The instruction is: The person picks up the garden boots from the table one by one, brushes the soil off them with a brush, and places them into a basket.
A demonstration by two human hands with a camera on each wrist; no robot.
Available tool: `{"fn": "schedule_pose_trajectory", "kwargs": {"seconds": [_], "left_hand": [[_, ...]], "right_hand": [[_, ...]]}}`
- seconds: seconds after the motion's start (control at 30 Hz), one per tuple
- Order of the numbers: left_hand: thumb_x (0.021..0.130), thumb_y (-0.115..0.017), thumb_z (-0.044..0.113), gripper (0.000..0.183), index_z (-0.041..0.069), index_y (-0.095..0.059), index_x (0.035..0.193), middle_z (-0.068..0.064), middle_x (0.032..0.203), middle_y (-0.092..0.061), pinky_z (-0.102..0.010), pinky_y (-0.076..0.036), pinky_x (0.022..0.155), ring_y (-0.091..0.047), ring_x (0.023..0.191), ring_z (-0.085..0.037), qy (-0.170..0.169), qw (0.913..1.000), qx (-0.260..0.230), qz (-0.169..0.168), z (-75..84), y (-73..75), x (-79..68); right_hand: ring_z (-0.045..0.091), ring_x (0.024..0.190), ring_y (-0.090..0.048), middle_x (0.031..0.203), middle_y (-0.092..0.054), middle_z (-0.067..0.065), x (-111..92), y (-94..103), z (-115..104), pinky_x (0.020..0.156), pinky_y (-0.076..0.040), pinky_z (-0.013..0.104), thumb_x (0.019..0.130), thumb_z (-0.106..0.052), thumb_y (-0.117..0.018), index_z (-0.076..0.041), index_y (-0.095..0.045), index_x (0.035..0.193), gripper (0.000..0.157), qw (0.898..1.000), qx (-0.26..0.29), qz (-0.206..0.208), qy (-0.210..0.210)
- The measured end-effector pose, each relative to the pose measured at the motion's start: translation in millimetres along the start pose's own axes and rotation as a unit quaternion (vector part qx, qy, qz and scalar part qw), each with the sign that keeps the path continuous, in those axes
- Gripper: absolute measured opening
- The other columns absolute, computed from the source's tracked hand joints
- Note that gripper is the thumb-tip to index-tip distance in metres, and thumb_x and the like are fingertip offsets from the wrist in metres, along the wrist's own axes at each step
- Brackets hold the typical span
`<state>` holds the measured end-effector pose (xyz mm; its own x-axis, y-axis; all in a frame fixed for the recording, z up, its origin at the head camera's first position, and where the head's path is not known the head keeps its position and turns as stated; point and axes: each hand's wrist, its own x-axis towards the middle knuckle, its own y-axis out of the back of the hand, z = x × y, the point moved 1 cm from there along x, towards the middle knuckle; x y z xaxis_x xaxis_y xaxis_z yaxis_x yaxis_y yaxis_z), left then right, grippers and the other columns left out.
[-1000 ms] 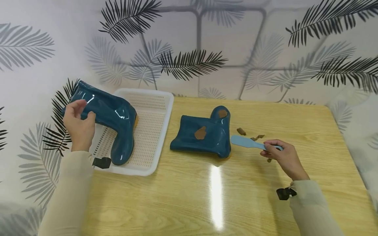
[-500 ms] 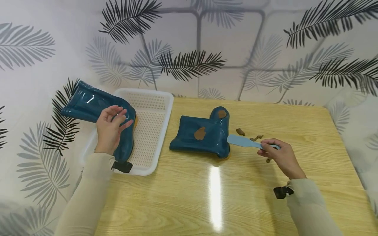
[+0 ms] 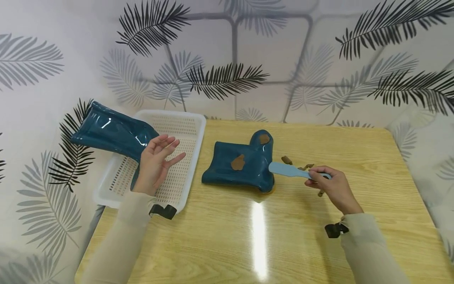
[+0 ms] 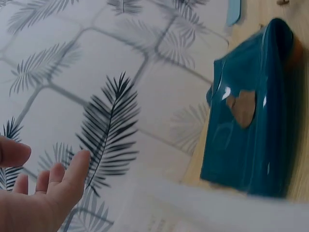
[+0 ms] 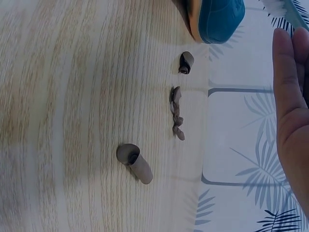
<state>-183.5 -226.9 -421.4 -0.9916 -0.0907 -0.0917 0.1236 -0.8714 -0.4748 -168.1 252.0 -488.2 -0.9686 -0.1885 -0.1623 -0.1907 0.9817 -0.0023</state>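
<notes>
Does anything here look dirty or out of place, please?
Yes: brown scraps lie loose on the wooden table like spilled dirt, and two brown patches mark one teal rain boot. The other boot's shaft juts beyond the white basket.

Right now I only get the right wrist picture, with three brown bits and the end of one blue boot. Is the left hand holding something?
Observer: No, the head view shows the left hand with nothing in its fingers.

Operator: Okay! Is the blue boot I can see a bit of dirty anywhere?

Observer: Yes, the head view shows two brown patches on it, one on the shaft and one on the foot.

Operator: Eww! Where's the other boot?

Observer: The second boot is at the white basket, with its shaft sticking out past the rim.
</notes>
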Motion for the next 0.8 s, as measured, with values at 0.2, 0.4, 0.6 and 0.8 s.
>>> {"fn": "schedule_pose_trajectory", "kwargs": {"seconds": [0.2,0.4,0.6,0.8], "left_hand": [[0.099,-0.045,-0.010,0.030,0.011,-0.046,0.121,-0.006,0.117,-0.055,-0.046,-0.055,0.089,-0.054,0.121,-0.025,0.029,0.9987,-0.035,-0.025,-21.5,-20.6,-12.2],[0.099,-0.046,-0.008,0.029,0.008,-0.046,0.124,-0.008,0.117,-0.059,-0.047,-0.056,0.087,-0.055,0.121,-0.027,0.052,0.9961,-0.063,-0.035,-44.6,-35.1,-21.0],[0.099,-0.049,-0.007,0.027,0.009,-0.046,0.121,-0.008,0.117,-0.057,-0.049,-0.055,0.087,-0.053,0.124,-0.030,0.064,0.9959,-0.058,-0.025,-62.9,-42.5,-28.8],[0.100,-0.049,-0.004,0.030,0.007,-0.043,0.127,-0.010,0.123,-0.054,-0.051,-0.054,0.091,-0.056,0.120,-0.024,0.077,0.9962,-0.030,-0.026,-79.9,-49.7,-31.8]], "right_hand": [[0.014,0.086,-0.073,0.101,-0.066,0.006,-0.1,-0.7,2.1,0.085,-0.055,0.032,0.098,-0.019,-0.066,0.004,-0.064,0.113,0.028,1.000,0.001,0.006,0.005],[0.013,0.086,-0.073,0.108,-0.062,0.004,0.2,-3.0,5.2,0.085,-0.055,0.030,0.098,-0.018,-0.065,0.002,-0.065,0.112,0.024,1.000,0.014,0.010,0.012],[0.013,0.085,-0.073,0.107,-0.062,0.005,0.6,-4.4,6.7,0.084,-0.056,0.030,0.098,-0.016,-0.065,0.001,-0.067,0.111,0.021,0.999,0.028,0.012,0.016],[0.012,0.085,-0.073,0.109,-0.061,0.005,0.9,-4.7,6.1,0.084,-0.055,0.029,0.098,-0.016,-0.066,-0.001,-0.067,0.111,0.020,0.999,0.033,0.015,0.012]]}}
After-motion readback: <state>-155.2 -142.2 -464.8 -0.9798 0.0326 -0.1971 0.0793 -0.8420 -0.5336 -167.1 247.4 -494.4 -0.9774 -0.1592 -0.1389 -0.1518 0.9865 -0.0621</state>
